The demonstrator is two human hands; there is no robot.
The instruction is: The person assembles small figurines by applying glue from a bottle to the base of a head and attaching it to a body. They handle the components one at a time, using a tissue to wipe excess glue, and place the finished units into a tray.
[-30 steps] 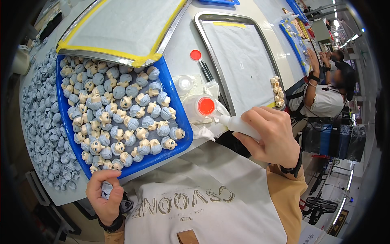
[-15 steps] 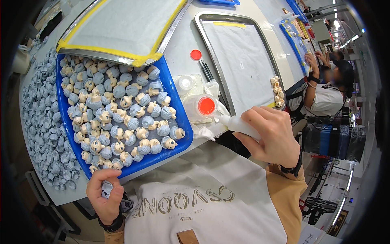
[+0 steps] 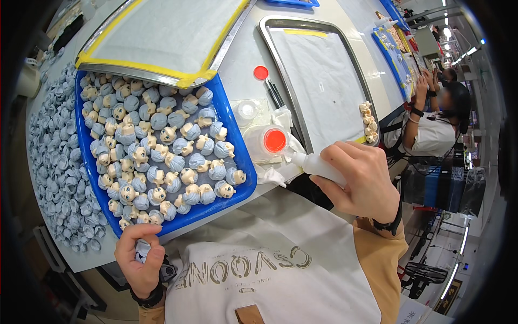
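Observation:
My right hand (image 3: pixel 359 181) is closed round a white squeeze bottle (image 3: pixel 322 166), whose nozzle points left toward a translucent jar with a red disc (image 3: pixel 275 140) on it. At the near-left corner of the blue tray (image 3: pixel 249 186), my left hand (image 3: pixel 141 262) curls its fingers round a small blue-grey piece (image 3: pixel 143 249), mostly hidden by them. Rows of small doll heads (image 3: pixel 189 175) with light blue hair fill that tray. To its left spreads a big heap of loose blue-grey hair shells (image 3: pixel 56 167).
A metal tray edged with yellow tape (image 3: pixel 162 32) overlaps the blue tray's far end. Farther right lies a paper-lined metal tray (image 3: pixel 324 81) with several cream pieces (image 3: pixel 369 124). Black pens (image 3: pixel 274 93) and a red cap (image 3: pixel 260 72) lie between. A co-worker (image 3: pixel 434 127) sits at right.
My hands, the bottle and the trays stay practically where they were. At the right, the co-worker's head and raised hands have shifted a little.

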